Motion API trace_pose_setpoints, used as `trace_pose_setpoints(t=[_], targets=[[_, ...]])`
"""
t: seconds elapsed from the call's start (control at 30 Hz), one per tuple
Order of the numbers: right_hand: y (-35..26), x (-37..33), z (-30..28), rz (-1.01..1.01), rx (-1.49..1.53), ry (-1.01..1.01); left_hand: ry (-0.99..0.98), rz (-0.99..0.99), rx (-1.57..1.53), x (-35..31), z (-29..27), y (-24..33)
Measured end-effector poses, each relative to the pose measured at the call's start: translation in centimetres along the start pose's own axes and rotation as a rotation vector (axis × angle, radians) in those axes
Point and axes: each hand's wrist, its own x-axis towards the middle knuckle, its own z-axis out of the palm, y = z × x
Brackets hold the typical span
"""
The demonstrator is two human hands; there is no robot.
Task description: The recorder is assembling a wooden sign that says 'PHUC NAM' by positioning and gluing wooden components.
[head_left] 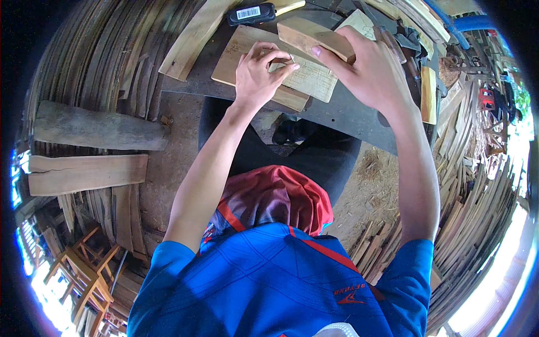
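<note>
My right hand grips a rectangular wooden block by its right end, thumb along its near side, holding it over the table. Just left of it, my left hand has thumb and fingers closed in a pinch. Something small and thin shows at its fingertips, too small to name. Beneath both hands lies a pale board covered with pencil-like lines and marks. A browner wooden board lies under and beside it, partly hidden by my left hand.
A dark worktable carries a black case with a white label, a long plank and hand tools at its right. Stacked planks stand left, more timber right. A wooden chair is at lower left.
</note>
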Motion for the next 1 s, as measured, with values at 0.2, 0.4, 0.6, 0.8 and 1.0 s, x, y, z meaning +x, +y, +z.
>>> trace_pose_setpoints(t=[0.2,0.4,0.6,0.8,1.0], targets=[[-0.1,0.2,0.3,-0.042,-0.088,0.036,0.015,0.126,0.001,0.0,0.1,-0.2],[-0.4,0.1,0.9,-0.040,-0.142,-0.068,0.047,0.066,-0.068,0.0,0.3,-0.4],[-0.7,0.0,0.6,-0.041,-0.138,-0.028,0.006,0.024,-0.022,0.1,0.3,-0.1],[-1.3,0.2,0.1,-0.024,-0.150,-0.062,0.019,0.033,-0.058,0.0,0.3,-0.3],[-1.3,0.0,0.2,-0.055,-0.182,0.035,-0.001,0.082,0.016,0.0,0.1,0.0]])
